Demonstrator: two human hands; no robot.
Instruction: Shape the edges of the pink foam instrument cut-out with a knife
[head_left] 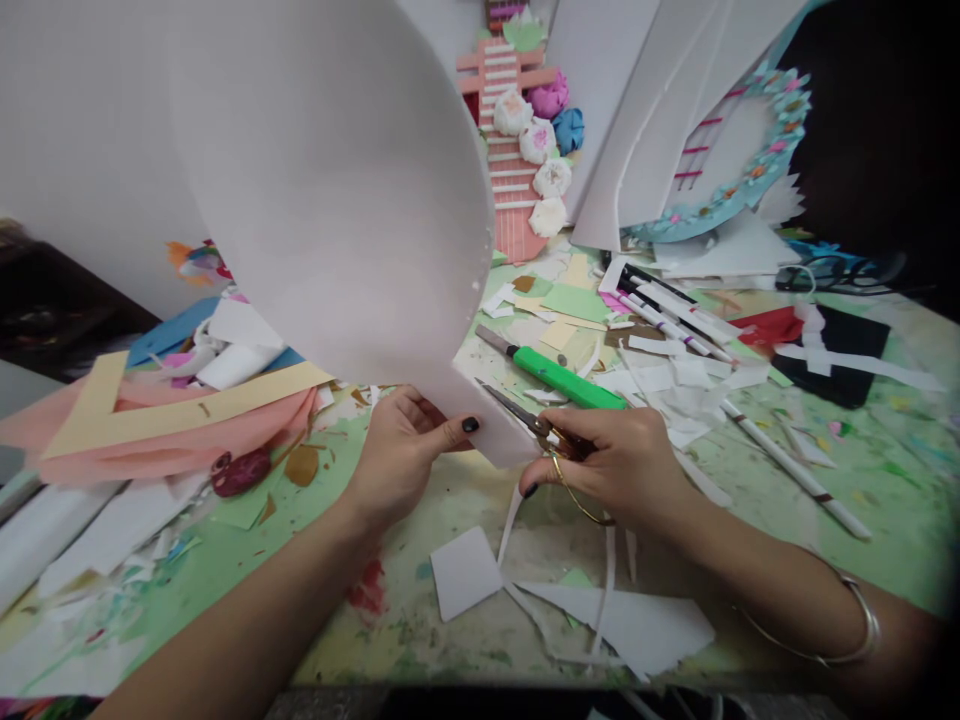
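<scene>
My left hand (409, 450) pinches the lower part of a large white sheet (337, 200), thumb on top. The sheet rises in a broad rounded shape and narrows to a strip at the bottom. In my right hand (622, 460) are scissors (517, 410) with gold-coloured handles, fingers through the loops. Their blades lie along the right edge of the strip, and I cannot tell whether they are parted. Below my hands are a small white paper square (466, 574), thin curled strips and a pointed white offcut (637, 625).
A green utility knife (566, 378) lies just beyond the scissors. Paper scraps and rolled paper sticks (795, 470) cover the right side. Pink and cream paper (202, 410) is piled at left. A flower-decorated pink guitar shape (514, 225) and a blue flowered ring (795, 130) stand behind.
</scene>
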